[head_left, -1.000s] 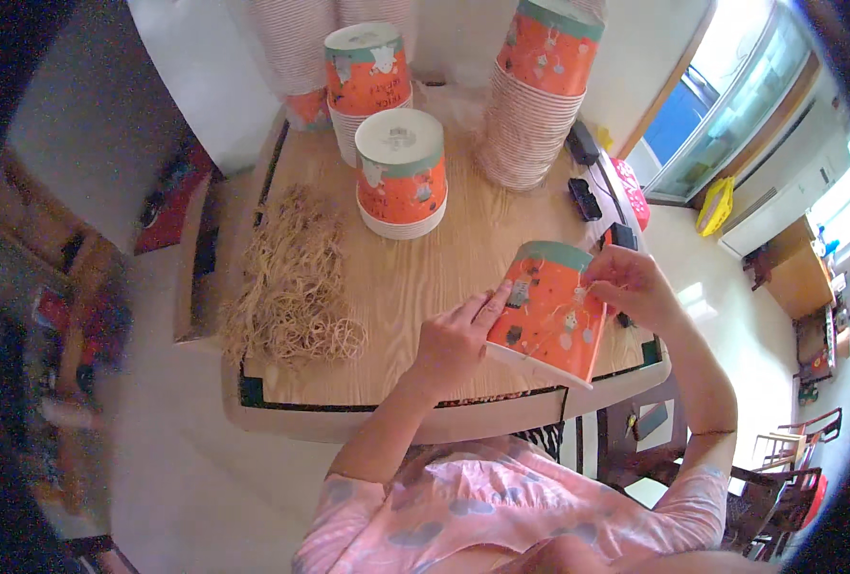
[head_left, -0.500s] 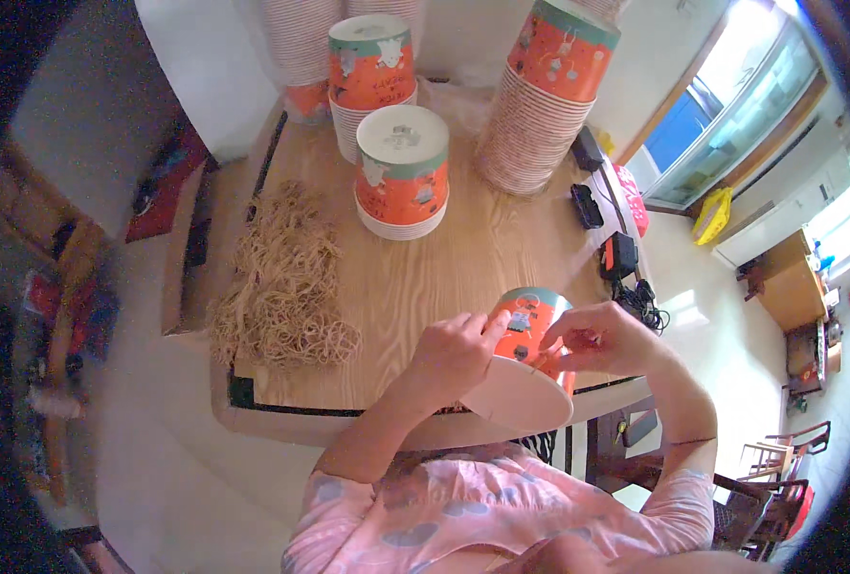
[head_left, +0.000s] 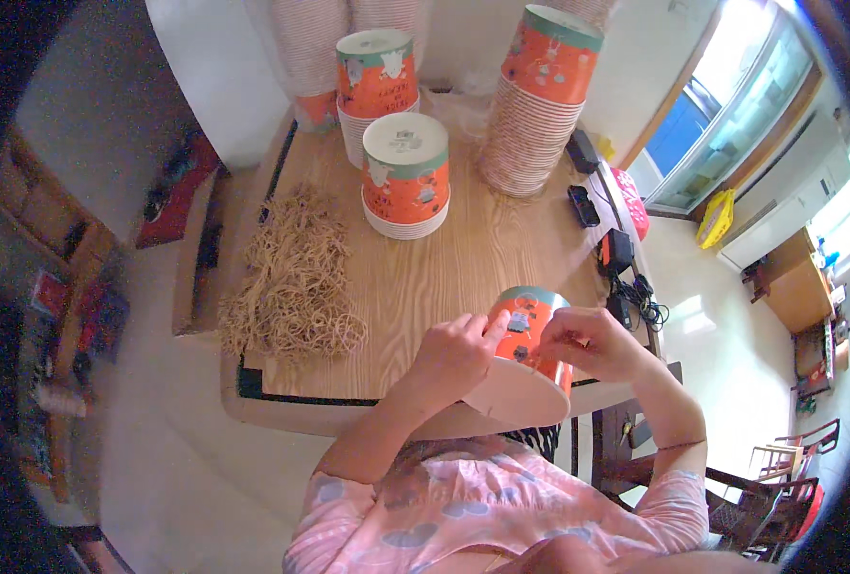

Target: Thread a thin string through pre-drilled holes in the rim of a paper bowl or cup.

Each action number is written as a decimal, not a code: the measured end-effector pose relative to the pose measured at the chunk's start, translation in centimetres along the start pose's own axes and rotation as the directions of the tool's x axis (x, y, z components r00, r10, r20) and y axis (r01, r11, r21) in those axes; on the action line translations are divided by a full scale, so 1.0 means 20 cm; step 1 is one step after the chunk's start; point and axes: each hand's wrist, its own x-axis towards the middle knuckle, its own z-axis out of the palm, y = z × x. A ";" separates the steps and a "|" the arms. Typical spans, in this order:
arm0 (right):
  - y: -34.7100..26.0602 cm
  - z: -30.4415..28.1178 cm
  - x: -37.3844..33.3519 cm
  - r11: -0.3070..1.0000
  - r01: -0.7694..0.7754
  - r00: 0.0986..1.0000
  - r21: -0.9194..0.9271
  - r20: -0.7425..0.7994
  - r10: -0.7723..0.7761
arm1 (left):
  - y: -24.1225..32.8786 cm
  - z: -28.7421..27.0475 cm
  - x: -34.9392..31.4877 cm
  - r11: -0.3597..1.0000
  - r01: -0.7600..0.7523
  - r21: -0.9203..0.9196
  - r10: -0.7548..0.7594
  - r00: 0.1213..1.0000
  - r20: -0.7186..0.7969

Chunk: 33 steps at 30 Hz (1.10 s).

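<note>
Near the table's front edge, a paper bucket (head_left: 515, 352), orange with a green band, is tilted with its wide mouth toward me. My left hand (head_left: 459, 352) grips it by the left side, fingers over the wall. On the opposite side, my right hand (head_left: 592, 342) has its fingertips pinched together against the bucket's wall; whatever is between them is too small to make out. A tangled heap of tan cords (head_left: 296, 287) lies at the table's left. Beyond the hands stands a short upside-down stack of matching buckets (head_left: 406, 187).
Taller bucket stacks stand at the back, one at the right (head_left: 530, 124) and one at the left (head_left: 375, 91), beside plastic-wrapped stacks (head_left: 301, 57). A black-and-orange battery pack (head_left: 616, 251) and a black cable (head_left: 647, 308) lie along the table's right edge.
My right hand's fingers have drawn closer together at the bucket's side. My left hand keeps its hold, and the bucket has barely moved. The whole view has shifted slightly.
</note>
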 end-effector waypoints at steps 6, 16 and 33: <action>0.06 0.14 -0.01 0.964 -0.016 0.956 -0.264 -0.287 -0.062 | 0.01 0.02 -0.02 0.994 0.024 0.111 -0.022 1.000 -0.019; 0.08 0.20 0.01 0.994 0.042 0.948 -0.102 -0.310 -0.072 | 0.02 -0.02 -0.03 0.881 -0.038 -0.472 -0.007 0.996 -0.094; 0.10 0.25 -0.03 0.954 0.197 0.902 -0.227 -0.338 -0.267 | 0.07 -0.04 0.00 0.625 0.172 -0.761 -0.244 0.970 0.019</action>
